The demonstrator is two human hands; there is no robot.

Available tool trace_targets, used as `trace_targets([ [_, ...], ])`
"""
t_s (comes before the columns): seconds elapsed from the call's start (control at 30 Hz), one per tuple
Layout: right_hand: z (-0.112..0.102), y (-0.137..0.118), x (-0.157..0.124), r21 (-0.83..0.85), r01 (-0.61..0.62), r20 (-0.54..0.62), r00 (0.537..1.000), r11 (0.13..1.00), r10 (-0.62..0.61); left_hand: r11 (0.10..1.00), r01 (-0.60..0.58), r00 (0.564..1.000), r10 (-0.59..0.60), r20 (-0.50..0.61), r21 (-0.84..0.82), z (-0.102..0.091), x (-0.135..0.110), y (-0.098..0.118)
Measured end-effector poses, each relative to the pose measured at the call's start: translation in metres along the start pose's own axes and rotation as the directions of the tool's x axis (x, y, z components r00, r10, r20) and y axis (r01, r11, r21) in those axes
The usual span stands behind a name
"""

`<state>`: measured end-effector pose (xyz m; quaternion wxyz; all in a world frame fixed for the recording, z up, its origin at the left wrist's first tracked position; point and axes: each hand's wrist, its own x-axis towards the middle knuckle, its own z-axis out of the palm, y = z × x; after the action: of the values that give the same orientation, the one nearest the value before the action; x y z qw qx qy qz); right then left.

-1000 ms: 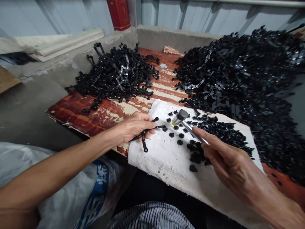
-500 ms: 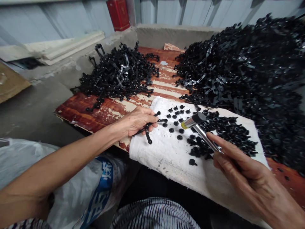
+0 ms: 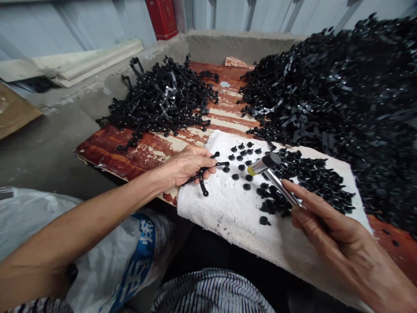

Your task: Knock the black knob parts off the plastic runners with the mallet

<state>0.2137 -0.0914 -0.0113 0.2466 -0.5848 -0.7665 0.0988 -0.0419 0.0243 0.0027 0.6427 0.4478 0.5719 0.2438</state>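
One silver hammer (image 3: 274,179) had moved right, clamped in the right hand (image 3: 339,234) above the cloth (image 3: 216,211). Over its left side, the left hand (image 3: 192,164) pinched one black, round-ended linkage (image 3: 202,179); two heaps (image 3: 163,102) lay beyond.

You are in a rough workshop. Between the jointed black piece (image 3: 203,184) in your left hand (image 3: 192,165) and the hammer (image 3: 264,164) in your right hand (image 3: 339,234), loose black studs (image 3: 235,177) dot a white cloth (image 3: 218,206). Beyond your left grip, black parts are heaped (image 3: 166,98) on a scuffed red board (image 3: 100,145); past your right, a bigger heap (image 3: 332,82) rises. Farther off stand bare concrete (image 3: 228,47) and ribbed wall panels (image 3: 267,17).
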Motion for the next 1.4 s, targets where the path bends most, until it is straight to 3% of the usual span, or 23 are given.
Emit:
trace_targets([
  [0.43,0.001,-0.004,0.004,0.009,0.052,0.013,0.999,0.999,-0.052,0.995,-0.044,0.998,0.048,-0.039,0.09,0.003,-0.003,-0.002],
  [0.63,0.006,-0.012,0.018,0.034,0.219,-0.061,0.974,0.975,-0.217,0.991,-0.055,0.997,0.061,-0.045,0.12,0.003,-0.003,-0.001],
  [0.77,0.012,-0.016,0.026,0.026,0.266,-0.01,0.964,0.964,-0.266,0.989,-0.069,0.997,0.074,-0.037,0.129,0.002,-0.001,-0.003],
  [0.93,0.012,-0.019,0.028,0.008,0.272,0.038,0.962,0.962,-0.272,0.984,-0.066,0.996,0.074,-0.043,0.164,0.004,0.001,-0.002],
  [1.13,0.013,-0.02,0.026,0.003,0.271,-0.051,0.961,0.963,-0.27,0.978,-0.077,0.996,0.083,-0.026,0.193,0.004,0.002,-0.001],
  [1.27,0.011,-0.019,0.027,-0.026,0.302,-0.003,0.953,0.953,-0.302,0.975,-0.08,0.996,0.088,-0.029,0.208,0.003,0.001,-0.002],
  [1.4,0.008,-0.024,0.026,0.056,0.24,-0.116,0.966,0.969,-0.232,0.974,-0.074,0.996,0.082,-0.029,0.213,0.003,0.001,-0.002],
])
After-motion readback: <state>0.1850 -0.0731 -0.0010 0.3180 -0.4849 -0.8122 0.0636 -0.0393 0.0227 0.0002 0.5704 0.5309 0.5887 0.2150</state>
